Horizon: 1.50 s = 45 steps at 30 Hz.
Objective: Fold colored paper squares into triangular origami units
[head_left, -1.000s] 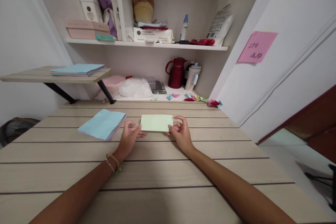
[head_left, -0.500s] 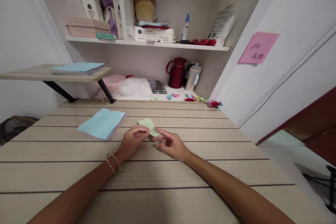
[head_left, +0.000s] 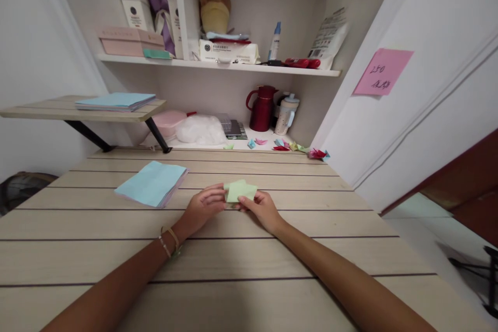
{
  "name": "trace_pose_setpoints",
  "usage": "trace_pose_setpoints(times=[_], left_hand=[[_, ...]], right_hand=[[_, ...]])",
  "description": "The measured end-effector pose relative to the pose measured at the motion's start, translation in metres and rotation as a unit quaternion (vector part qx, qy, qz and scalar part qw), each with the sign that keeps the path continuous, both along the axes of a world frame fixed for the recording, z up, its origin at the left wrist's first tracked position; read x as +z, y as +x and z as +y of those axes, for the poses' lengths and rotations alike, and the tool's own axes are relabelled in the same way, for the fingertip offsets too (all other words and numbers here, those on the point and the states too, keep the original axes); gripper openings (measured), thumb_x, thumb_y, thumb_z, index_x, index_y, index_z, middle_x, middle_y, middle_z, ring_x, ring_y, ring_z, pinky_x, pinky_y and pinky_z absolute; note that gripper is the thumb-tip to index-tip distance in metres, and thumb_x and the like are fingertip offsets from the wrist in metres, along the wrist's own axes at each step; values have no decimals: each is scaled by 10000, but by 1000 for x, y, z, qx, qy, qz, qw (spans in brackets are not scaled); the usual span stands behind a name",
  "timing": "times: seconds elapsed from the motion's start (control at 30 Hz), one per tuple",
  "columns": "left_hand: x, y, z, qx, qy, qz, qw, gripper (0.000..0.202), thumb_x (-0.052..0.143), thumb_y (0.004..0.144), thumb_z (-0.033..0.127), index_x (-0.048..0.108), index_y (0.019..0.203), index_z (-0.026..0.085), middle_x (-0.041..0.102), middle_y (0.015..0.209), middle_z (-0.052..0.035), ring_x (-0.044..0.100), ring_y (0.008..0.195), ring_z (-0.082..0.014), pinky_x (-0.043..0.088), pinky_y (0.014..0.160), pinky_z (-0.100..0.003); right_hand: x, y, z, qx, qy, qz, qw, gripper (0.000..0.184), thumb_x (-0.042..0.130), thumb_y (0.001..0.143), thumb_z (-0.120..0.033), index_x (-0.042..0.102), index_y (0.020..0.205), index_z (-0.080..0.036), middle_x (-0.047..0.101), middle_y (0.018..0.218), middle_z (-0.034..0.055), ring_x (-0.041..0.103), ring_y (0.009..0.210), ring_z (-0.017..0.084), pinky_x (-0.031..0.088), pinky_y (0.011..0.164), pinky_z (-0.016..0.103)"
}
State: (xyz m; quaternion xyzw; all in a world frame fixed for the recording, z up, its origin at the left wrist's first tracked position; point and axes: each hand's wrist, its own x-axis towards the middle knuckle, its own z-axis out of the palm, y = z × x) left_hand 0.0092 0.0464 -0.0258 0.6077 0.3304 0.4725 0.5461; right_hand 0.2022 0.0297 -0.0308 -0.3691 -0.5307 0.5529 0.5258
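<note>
A light green piece of folded paper [head_left: 240,190] is held just above the slatted table, with an uneven, layered outline. My right hand [head_left: 261,210] pinches its lower right part, thumb on the front face and the other fingers behind. At the paper's left edge is my left hand [head_left: 203,207], wearing bracelets at the wrist; its fingers are stretched out and a little apart, their tips close to or touching the paper. Whether they bear on its back side is hidden. Left of my hands lies a stack of light blue paper [head_left: 153,184] with pinkish sheets beneath.
Small folded paper pieces [head_left: 282,146] in several colours line the table's back edge. A raised wooden shelf [head_left: 46,108] at left carries another blue paper stack [head_left: 115,100]. Behind stand a red jug [head_left: 263,109] and a pale tumbler [head_left: 287,114]. A pink note [head_left: 383,71] sticks to the wall.
The green paper has turned and shifted right, now in my right hand's pinch. My left fingers have loosened from their pinch and stretched out beside it.
</note>
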Motion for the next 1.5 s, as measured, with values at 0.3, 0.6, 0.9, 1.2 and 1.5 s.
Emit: trace_pose_setpoints(times=[0.3, 0.6, 0.9, 1.2, 1.5], left_hand=[[8, 2, -5, -33, -85, 31, 995, 378, 711, 637, 286, 668, 981, 137, 718, 889, -86, 666, 800, -211, 516, 777, -345], [9, 2, -8, 158, 15, 79, 984, 168, 718, 614, 277, 695, 734, 161, 722, 789, -43, 663, 753, -186, 517, 720, -261], [12, 7, -7, 130, -59, -66, 988, 625, 758, 575, 165, 406, 1091, 194, 680, 735, -1, 648, 669, -117, 497, 645, -212], [13, 6, -7, 43, -103, 32, 993, 289, 615, 733, 365, 603, 880, 116, 661, 609, -26, 624, 563, -145, 485, 586, -250], [17, 2, -12, -79, -93, 30, 992, 333, 544, 773, 441, 609, 692, 125, 675, 630, -46, 614, 528, -141, 476, 555, -249]], right_hand=[[1, 3, 0, -7, 59, -20, 998, 220, 754, 584, -289, 667, 756, -182, 677, 788, 29, 616, 706, 160, 476, 644, 270], [-1, 2, 0, -20, 20, -11, 1000, 231, 751, 594, -306, 633, 741, -173, 667, 790, 34, 592, 634, 136, 464, 589, 253], [-1, 3, 4, -31, -16, 81, 996, 409, 772, 567, -251, 513, 881, -215, 649, 776, -4, 604, 669, 118, 470, 617, 236], [-6, 2, 5, -24, 12, 4, 1000, 226, 741, 580, -257, 609, 747, -181, 617, 698, -4, 556, 629, 114, 457, 606, 240], [-6, 4, 5, -26, 21, 14, 999, 184, 745, 585, -267, 625, 689, -175, 643, 710, 4, 573, 655, 132, 468, 657, 267]])
